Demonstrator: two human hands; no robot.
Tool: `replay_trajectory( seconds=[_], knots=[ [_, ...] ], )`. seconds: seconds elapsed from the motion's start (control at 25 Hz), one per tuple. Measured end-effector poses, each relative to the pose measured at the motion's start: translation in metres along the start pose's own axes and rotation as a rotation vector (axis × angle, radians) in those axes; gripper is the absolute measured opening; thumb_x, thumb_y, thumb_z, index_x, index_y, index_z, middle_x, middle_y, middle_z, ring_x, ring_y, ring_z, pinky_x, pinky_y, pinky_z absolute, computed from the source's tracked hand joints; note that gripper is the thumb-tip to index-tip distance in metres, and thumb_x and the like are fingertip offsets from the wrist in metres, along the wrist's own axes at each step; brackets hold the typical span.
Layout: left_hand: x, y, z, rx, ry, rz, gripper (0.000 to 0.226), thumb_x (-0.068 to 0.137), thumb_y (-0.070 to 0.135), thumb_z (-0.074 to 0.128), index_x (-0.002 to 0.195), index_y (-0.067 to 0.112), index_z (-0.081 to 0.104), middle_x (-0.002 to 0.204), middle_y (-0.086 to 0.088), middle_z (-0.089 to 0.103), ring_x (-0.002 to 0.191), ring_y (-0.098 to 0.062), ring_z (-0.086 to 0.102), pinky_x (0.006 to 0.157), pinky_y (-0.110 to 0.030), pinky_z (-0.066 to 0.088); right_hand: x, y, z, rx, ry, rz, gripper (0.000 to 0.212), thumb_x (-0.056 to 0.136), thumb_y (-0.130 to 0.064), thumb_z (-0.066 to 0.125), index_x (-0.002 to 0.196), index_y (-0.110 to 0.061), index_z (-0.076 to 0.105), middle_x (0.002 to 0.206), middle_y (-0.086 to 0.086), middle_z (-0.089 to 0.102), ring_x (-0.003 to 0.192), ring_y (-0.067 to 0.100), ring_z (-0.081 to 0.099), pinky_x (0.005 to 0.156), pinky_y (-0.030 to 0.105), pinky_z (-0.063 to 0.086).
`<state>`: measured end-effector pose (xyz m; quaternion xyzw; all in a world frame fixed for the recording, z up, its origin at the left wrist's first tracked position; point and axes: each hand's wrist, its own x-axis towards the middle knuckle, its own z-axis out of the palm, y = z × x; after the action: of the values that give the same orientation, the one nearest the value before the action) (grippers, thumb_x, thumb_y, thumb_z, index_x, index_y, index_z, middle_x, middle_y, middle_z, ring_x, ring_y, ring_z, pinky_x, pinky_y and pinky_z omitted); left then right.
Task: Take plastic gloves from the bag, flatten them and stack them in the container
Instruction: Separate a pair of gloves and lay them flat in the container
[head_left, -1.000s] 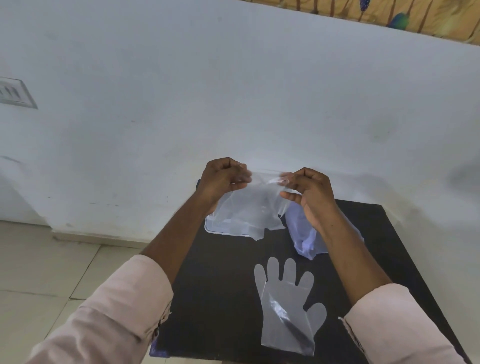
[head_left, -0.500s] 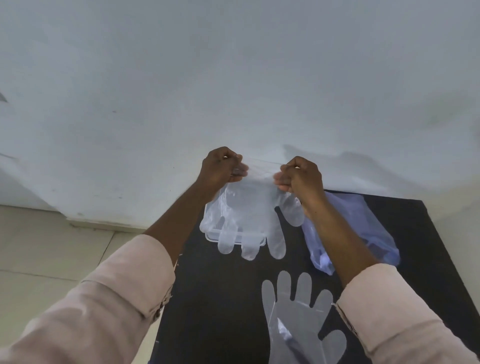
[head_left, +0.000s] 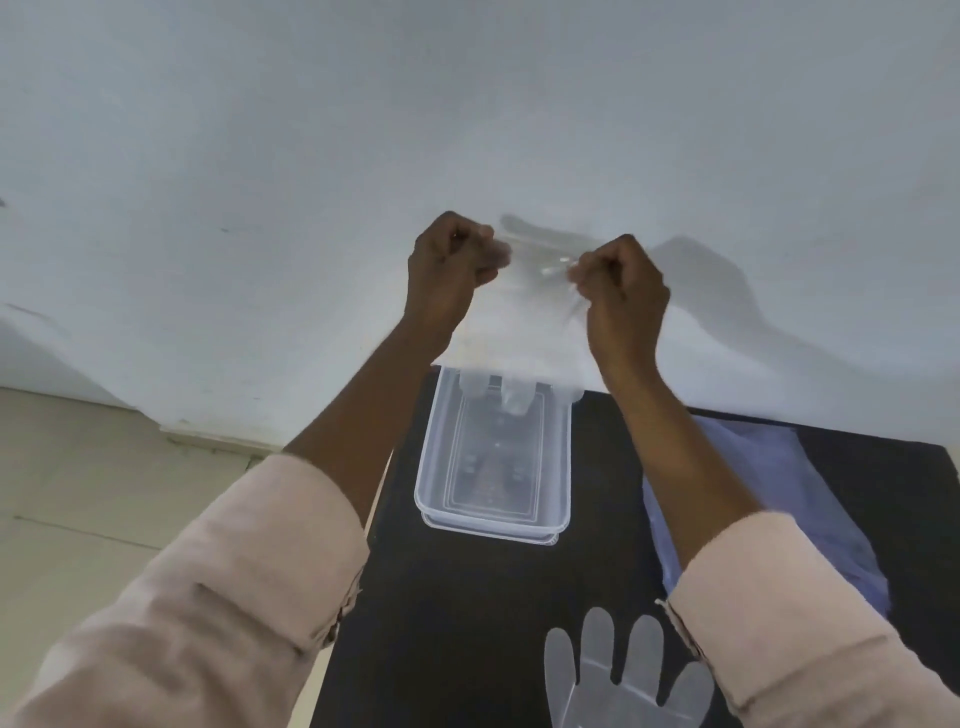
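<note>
Both hands are raised in front of the pale wall (head_left: 311, 156), closed into fists that pinch the cuff edge of one clear glove (head_left: 519, 332) between them. The left hand (head_left: 447, 275) sits at about 11 o'clock from the middle of the view and the right hand (head_left: 621, 291) at about 1 o'clock, near each other, with the cuff pulled taut across the gap. The glove hangs straight down from that edge, fingers pointing toward 6 o'clock; its fingertips dangle over the far end of the container (head_left: 431, 467), and whether they touch it cannot be told.

The container is a clear rectangular tub standing on the black table (head_left: 467, 623), directly below the hands, its long side running from 12 to 6 o'clock. Nothing but its own moulded base shows through the bottom.

At 3 o'clock from the container lies the bluish bag (head_left: 769, 478), flat on the table and partly hidden behind the right forearm. At 5 o'clock from the container, at the bottom edge of the view, a second glove (head_left: 623, 686) lies flat on the table with its fingers spread toward 12 o'clock. Pink sleeves (head_left: 208, 597) cover both forearms up to just short of the wrists. Beige floor (head_left: 78, 467) shows at 9 o'clock.
</note>
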<state>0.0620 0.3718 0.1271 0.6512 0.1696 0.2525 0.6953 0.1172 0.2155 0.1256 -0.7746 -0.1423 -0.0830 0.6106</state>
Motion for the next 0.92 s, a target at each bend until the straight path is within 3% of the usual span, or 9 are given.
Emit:
replay_trajectory(
  seconds=[0.08, 0.16, 0.28, 0.36, 0.52, 0.76, 0.92],
  knots=[
    [-0.015, 0.002, -0.005, -0.047, -0.019, 0.098, 0.008, 0.094, 0.009, 0.053, 0.087, 0.006, 0.055, 0.091, -0.022, 0.072, 0.092, -0.035, 0.071, 0.083, -0.039, 0.058, -0.019, -0.004, -0.003, 0.027, 0.076, -0.13, 0.015, 0.089, -0.007, 0.056, 0.075, -0.002, 0.054, 0.071, 0.012, 0.066, 0.068, 0.025, 0.061, 0.063, 0.037, 0.047],
    [-0.036, -0.02, -0.016, -0.064, -0.055, 0.079, 0.012, 0.096, 0.006, 0.052, 0.085, 0.007, 0.055, 0.091, -0.023, 0.071, 0.092, -0.034, 0.07, 0.084, -0.039, 0.058, -0.05, 0.009, -0.001, 0.028, 0.096, -0.156, 0.019, 0.093, -0.009, 0.058, 0.075, -0.002, 0.054, 0.066, 0.009, 0.058, 0.062, 0.01, 0.053, 0.058, 0.026, 0.04],
    [-0.067, -0.077, -0.037, -0.058, -0.083, -0.107, 0.015, 0.095, 0.004, 0.053, 0.081, 0.008, 0.055, 0.082, -0.015, 0.069, 0.086, -0.028, 0.07, 0.08, -0.037, 0.055, -0.1, 0.055, 0.007, -0.043, 0.001, -0.073, 0.018, 0.093, -0.01, 0.059, 0.076, -0.007, 0.056, 0.063, -0.009, 0.052, 0.057, -0.004, 0.047, 0.058, 0.011, 0.034],
    [-0.075, -0.112, -0.044, 0.05, -0.06, -0.227, 0.009, 0.092, 0.001, 0.055, 0.084, 0.002, 0.056, 0.084, -0.018, 0.07, 0.088, -0.033, 0.071, 0.083, -0.043, 0.056, -0.119, 0.088, 0.012, -0.078, -0.068, -0.017, 0.017, 0.093, -0.01, 0.058, 0.077, -0.008, 0.057, 0.063, -0.008, 0.054, 0.055, -0.003, 0.048, 0.055, 0.008, 0.033],
    [-0.08, -0.143, -0.048, 0.325, -0.099, -0.236, 0.006, 0.09, 0.008, 0.058, 0.087, 0.003, 0.06, 0.088, -0.018, 0.072, 0.086, -0.033, 0.07, 0.086, -0.051, 0.056, -0.129, 0.12, 0.019, -0.16, -0.201, 0.009, 0.014, 0.094, -0.013, 0.056, 0.081, -0.008, 0.056, 0.063, -0.004, 0.055, 0.054, 0.003, 0.05, 0.051, 0.007, 0.034],
    [-0.085, -0.155, -0.045, 0.826, -0.293, 0.044, 0.016, 0.097, 0.022, 0.051, 0.083, 0.017, 0.048, 0.063, 0.0, 0.057, 0.054, -0.016, 0.056, 0.058, -0.039, 0.053, -0.127, 0.127, 0.025, -0.434, -0.395, -0.019, 0.015, 0.096, -0.02, 0.05, 0.083, -0.014, 0.051, 0.063, 0.001, 0.058, 0.052, 0.01, 0.052, 0.049, 0.012, 0.033],
    [-0.091, -0.161, -0.048, 1.046, -0.479, 0.099, 0.012, 0.099, 0.027, 0.046, 0.097, 0.015, 0.05, 0.085, -0.005, 0.07, 0.068, -0.02, 0.066, 0.068, -0.038, 0.058, -0.124, 0.123, 0.023, -0.641, -0.595, -0.005, 0.014, 0.098, -0.025, 0.045, 0.087, -0.016, 0.046, 0.07, 0.002, 0.058, 0.057, 0.014, 0.051, 0.051, 0.019, 0.031]
  ],
)
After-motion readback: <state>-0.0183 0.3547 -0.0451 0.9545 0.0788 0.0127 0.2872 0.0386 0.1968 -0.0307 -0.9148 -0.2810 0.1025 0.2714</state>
